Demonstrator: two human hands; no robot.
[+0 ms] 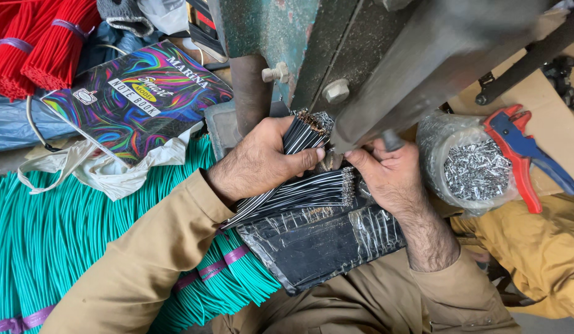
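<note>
**Black wire bundle gripped under the press**

Bundle of black wires (302, 139) clamped in the left hand (259, 162), fingers wrapped round it, thumb pressed across the strands, stripped ends pointing up toward the grey-green metal press (361, 55) just above. Right hand (386, 176) just right of the bundle, fingers curled narrow beneath the press edge, pinching something too small and hidden to tell. Second batch of black wires with metal terminals (305, 193) lying directly below the bundle, fanned across a black plastic-wrapped pad (324, 241). Teal wire bundles (58, 235) spread well to the left of and below the black bundle, tied with purple bands, partly under the tan left sleeve (151, 260). Crumpled white plastic bag (107, 170) to the left of the bundle, a swirl-coloured notebook (138, 99) above that. Red wire bundles (42, 43) far up-left. Clear bag of small metal terminals (475, 170) to the right of the bundle, past the right hand, with a red-and-blue crimping tool (525, 151) resting on it.
</note>
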